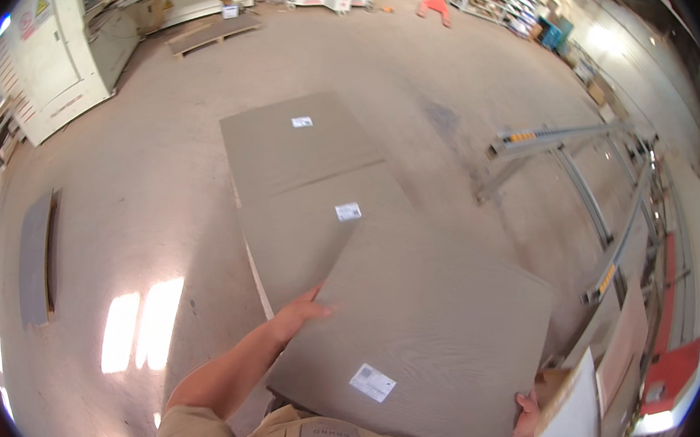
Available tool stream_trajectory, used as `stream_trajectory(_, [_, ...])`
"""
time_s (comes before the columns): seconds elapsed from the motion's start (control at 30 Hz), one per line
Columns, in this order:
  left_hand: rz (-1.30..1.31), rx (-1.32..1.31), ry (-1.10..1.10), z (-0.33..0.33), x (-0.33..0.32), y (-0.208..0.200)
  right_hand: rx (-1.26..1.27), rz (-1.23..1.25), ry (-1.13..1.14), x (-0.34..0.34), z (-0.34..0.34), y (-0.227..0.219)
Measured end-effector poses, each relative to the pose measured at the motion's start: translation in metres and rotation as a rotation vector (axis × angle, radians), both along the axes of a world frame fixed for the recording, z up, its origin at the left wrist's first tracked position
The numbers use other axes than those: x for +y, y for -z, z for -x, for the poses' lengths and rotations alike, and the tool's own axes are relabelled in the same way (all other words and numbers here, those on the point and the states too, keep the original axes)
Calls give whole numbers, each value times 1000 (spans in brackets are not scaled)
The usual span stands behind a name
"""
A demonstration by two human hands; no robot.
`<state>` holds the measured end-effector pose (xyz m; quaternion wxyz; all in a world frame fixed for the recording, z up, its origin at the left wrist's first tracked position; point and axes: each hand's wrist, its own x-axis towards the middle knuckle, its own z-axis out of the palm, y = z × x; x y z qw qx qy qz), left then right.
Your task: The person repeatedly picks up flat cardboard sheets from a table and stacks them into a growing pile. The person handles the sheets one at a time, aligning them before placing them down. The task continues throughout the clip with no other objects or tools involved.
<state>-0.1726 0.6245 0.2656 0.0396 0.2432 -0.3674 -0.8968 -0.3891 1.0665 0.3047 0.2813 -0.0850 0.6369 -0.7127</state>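
I hold a large flat grey-brown panel (441, 302) in front of my body, with a white label (373, 382) on its face near my chest. My left hand (302, 313) grips its left edge, thumb lying on the top face and fingers hidden underneath. At the lower right edge my right hand (527, 413) is closed round the side, only partly in view. Beyond the held panel lie more panels of the same colour: a far one (278, 154) and a nearer one (285, 232), each bearing a white label. The held panel covers part of the nearer one.
A metal frame with rails (590, 197) stands at the right. Boards (570, 407) lean beside a red object (672, 378) at lower right. White machines (53, 65) stand far left, near a low pallet (213, 34). Another panel (35, 258) is at the left.
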Motion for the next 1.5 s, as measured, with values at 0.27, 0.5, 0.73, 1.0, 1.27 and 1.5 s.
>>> stream_trajectory(0.27, [91,-111,-492,-44,67,-22,-114,-142,-248,-79,122,-23])
stream_trajectory(0.5, [270,-214,-869,-61,33,8,-60,-129,-582,-224,203,8])
stream_trajectory(0.73, [396,-88,-860,-16,-138,65,48,-230,-769,-455,312,92])
stream_trajectory(1.0, [305,-367,-933,34,-307,55,159,-225,-803,-654,356,116])
stream_trajectory(1.27, [436,-495,-714,57,-341,73,73,-251,-788,-711,360,141])
stream_trajectory(1.5, [133,-354,-889,54,-298,95,-10,-240,-814,-713,353,154])
